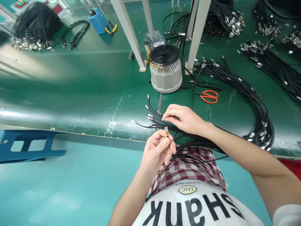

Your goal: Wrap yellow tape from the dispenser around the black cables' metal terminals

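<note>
My left hand [158,149], near the bench's front edge, pinches a black cable by its end. The cable's metal connector [166,129] points up from between thumb and fingers, with a bit of yellow below it. My right hand [182,117] reaches in over a bundle of black cables [188,130]. Its thumb and fingers curl together at the cables; what lies between their tips is too small to make out. Several loose cable ends with silver connectors [150,116] fan out to the left. More black cables [188,157] lie across my lap on checked cloth.
A grey round device with a black top [166,70] stands between white frame legs [198,34]. Orange-handled scissors [209,96] lie to its right. A long cable bundle [256,103] curves along the right. Yellow-handled pliers [111,29] and a blue holder [97,22] sit far left.
</note>
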Tool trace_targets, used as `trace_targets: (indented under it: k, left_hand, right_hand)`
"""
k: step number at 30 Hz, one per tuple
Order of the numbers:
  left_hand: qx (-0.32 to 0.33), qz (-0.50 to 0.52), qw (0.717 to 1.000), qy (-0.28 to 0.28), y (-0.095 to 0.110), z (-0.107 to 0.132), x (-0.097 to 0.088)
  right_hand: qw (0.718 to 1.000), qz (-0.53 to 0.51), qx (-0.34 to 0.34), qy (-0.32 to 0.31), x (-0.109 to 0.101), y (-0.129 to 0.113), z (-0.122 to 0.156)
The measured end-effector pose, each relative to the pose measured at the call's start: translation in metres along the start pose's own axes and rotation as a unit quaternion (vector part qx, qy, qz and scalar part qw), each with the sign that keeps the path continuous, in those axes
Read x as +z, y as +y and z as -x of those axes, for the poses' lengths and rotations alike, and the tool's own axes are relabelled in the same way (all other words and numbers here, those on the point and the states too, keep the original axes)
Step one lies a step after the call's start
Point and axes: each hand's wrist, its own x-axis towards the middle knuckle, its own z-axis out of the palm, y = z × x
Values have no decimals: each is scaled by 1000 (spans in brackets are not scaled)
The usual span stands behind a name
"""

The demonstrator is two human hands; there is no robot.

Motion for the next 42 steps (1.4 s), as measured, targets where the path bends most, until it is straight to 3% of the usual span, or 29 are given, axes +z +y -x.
trace_targets:
  k: [7, 10, 13, 16, 19, 22, 24, 25, 27, 30, 32, 35, 37, 42]
  left_hand:
    - [138, -72, 981, 117, 7, 20, -19]
    - [113, -150, 959, 214, -7, 39, -39]
    - [58, -256, 918, 298, -28, 54, -62]
    - [-12, -344, 888, 304, -43, 60, -85]
    - [-27, -382, 871, 309, -40, 61, -99]
    - [55, -478, 809, 337, -19, 61, -92]
    - [140, -540, 769, 313, -2, 55, -75]
    - [175, -539, 772, 287, 6, 49, -64]
    - [209, -473, 822, 241, 18, 30, -41]
    - [184, -267, 928, 182, 29, -4, -15]
    - [164, -160, 961, 152, 32, -20, -6]
    - [144, -125, 972, 139, 33, -28, -6]
    - [130, -143, 971, 141, 31, -26, -10]
    - [52, -169, 978, 115, 19, -22, -19]
  right_hand:
    - [991, 99, 82, -49, 15, 13, 15]
    - [982, 151, 86, -73, 27, 13, 18]
    - [980, 155, 98, -75, 34, 15, 16]
    - [983, 133, 106, -65, 30, 17, 13]
    - [988, 85, 126, -38, 21, 16, 15]
    - [984, -57, 165, -30, 13, 13, 20]
    - [972, -155, 172, -51, 9, 10, 24]
    - [965, -190, 169, -61, 8, 8, 26]
    - [956, -231, 162, -75, 9, 5, 28]
    - [956, -232, 150, -96, 10, 2, 31]
    - [967, -181, 127, -127, 9, 2, 33]
    - [985, -46, 80, -149, 4, 5, 32]
    - [989, 6, 73, -132, 0, 7, 28]
    - [989, -97, 107, -42, -5, -4, 2]
